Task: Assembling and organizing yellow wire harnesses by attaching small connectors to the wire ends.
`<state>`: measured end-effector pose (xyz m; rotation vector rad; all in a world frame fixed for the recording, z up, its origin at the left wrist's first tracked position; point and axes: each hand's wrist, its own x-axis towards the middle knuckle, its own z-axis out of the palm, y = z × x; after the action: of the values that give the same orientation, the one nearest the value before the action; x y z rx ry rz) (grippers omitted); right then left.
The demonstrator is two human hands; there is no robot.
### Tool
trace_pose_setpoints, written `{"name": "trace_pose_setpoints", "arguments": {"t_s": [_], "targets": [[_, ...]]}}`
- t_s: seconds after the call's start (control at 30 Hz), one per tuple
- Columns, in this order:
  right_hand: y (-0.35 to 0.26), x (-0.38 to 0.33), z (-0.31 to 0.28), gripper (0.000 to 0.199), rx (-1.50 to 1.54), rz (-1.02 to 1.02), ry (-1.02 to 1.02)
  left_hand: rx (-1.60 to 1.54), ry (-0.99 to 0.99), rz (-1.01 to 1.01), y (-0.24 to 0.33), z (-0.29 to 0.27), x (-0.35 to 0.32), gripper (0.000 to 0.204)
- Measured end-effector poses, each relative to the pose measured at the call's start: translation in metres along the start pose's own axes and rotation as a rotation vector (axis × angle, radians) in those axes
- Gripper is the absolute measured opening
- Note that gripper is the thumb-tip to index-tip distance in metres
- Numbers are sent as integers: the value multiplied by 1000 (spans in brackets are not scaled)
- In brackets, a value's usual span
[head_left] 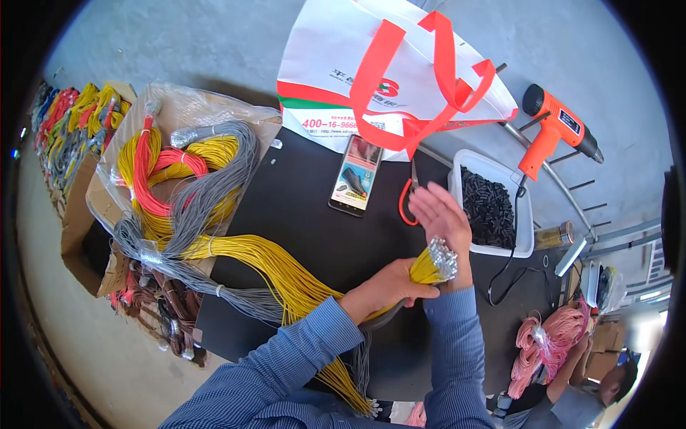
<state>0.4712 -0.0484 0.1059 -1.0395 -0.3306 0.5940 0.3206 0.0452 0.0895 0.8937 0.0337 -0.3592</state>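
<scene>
My left hand [391, 288] is wrapped round a thick bundle of yellow wires [268, 264], just below its end. Silvery metal terminals [443, 259] cluster at that end and rest against the palm of my right hand [449, 220], whose fingers stretch out flat. From my left hand the yellow bundle runs left across the black table [286, 193] to a carton. Grey wires [246, 300] lie beneath it, and more yellow ends hang over the front edge.
Behind lie a phone [355, 176], red-handled scissors [407, 201] and a white bag [321, 57]. A white bin [529, 243] holds black tubing pieces; an orange heat gun [549, 139] hangs beyond it. Left is a carton [75, 236] with wire bundles. Another person [582, 397] handles pink wires [547, 343] at right.
</scene>
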Motion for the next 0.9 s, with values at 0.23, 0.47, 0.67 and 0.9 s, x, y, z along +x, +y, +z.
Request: {"name": "trace_pose_setpoints", "arguments": {"t_s": [0.23, 0.47, 0.67, 0.9], "targets": [[8, -93, -21, 68, 178, 79, 123, -73, 112, 22, -9, -3, 10, 26], [13, -123, -16, 46, -62, -43, 206, -14, 82, -34, -7, -3, 10, 42], [28, -134, -20, 56, 165, -76, 126, -28, 130, -9, -11, -2, 8, 30], [29, -136, -31, 58, 232, 37, 67, 17, 307, 105, -24, -11, 17, 17]]}}
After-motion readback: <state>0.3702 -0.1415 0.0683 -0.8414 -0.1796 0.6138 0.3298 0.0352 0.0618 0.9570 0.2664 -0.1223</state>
